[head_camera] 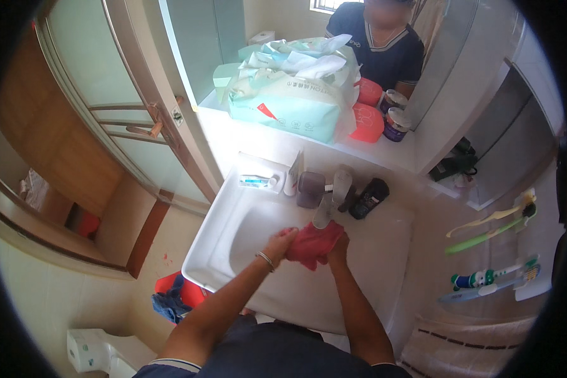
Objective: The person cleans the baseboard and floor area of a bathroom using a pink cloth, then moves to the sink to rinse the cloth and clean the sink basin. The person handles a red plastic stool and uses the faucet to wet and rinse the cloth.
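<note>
Both my hands grip a red cloth (pixel 313 243) over the white washbasin (pixel 248 227). My left hand (pixel 279 245), with a bangle at the wrist, has hold of the cloth's left end. On the opposite side, my right hand (pixel 339 249) grasps its right edge. The chrome faucet (pixel 330 203) reaches out just above the cloth and overlaps its top edge in the view. My fingers are partly hidden by the fabric. Whether water runs cannot be seen.
Behind the faucet stand a dark bottle (pixel 369 198) and a greyish cup (pixel 311 190). A toothpaste tube (pixel 257 181) lies at the basin's back left corner. Cotton tissue packs (pixel 283 106) fill the mirror ledge. Toothbrushes (pixel 489 231) hang at right; a red basin (pixel 193 295) sits below left.
</note>
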A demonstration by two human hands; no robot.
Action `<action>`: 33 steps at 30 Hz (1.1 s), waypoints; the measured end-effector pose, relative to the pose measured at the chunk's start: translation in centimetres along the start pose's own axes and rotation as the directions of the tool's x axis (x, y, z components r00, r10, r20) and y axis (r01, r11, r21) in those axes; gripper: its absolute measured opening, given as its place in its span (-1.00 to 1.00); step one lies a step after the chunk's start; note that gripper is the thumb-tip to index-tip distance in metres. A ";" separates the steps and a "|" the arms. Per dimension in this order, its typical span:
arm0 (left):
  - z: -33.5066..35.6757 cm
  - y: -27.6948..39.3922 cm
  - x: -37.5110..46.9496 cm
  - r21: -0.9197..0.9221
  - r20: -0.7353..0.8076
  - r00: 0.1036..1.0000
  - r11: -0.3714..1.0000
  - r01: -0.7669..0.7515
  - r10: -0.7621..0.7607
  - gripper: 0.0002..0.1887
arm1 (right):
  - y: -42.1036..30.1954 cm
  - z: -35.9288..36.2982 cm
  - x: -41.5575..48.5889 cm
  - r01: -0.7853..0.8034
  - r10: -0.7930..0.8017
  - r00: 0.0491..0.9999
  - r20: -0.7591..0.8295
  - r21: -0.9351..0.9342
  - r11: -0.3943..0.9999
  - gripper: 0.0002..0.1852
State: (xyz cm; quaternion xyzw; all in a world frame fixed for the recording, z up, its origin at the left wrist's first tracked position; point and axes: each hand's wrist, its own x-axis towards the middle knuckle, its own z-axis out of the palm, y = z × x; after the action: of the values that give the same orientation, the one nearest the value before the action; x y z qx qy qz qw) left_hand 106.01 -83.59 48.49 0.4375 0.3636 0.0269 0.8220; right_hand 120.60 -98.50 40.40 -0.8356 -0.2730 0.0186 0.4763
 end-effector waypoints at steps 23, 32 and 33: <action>-3.0 4.0 -0.2 0.408 0.446 0.886 0.852 -0.329 0.129 -0.69 | -12.5 -9.7 0.3 0.267 -0.172 0.926 0.337 -0.257 0.929 -0.53; -2.2 2.7 -2.3 0.655 0.401 0.884 0.599 -0.461 0.241 -0.66 | -8.3 -5.4 -1.8 0.127 -0.098 0.815 0.571 -0.011 0.992 -0.29; -1.3 3.0 -3.0 0.705 0.332 0.943 0.663 -0.253 0.008 -0.68 | -7.9 -4.8 -2.5 0.156 -0.144 0.812 0.565 0.027 0.987 -0.25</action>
State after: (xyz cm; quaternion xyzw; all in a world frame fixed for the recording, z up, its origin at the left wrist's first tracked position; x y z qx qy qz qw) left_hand 103.84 -81.89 51.95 0.7561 0.1813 -0.1296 0.6153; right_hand 116.39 -100.39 48.81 -0.7733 -0.4668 0.2247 0.3656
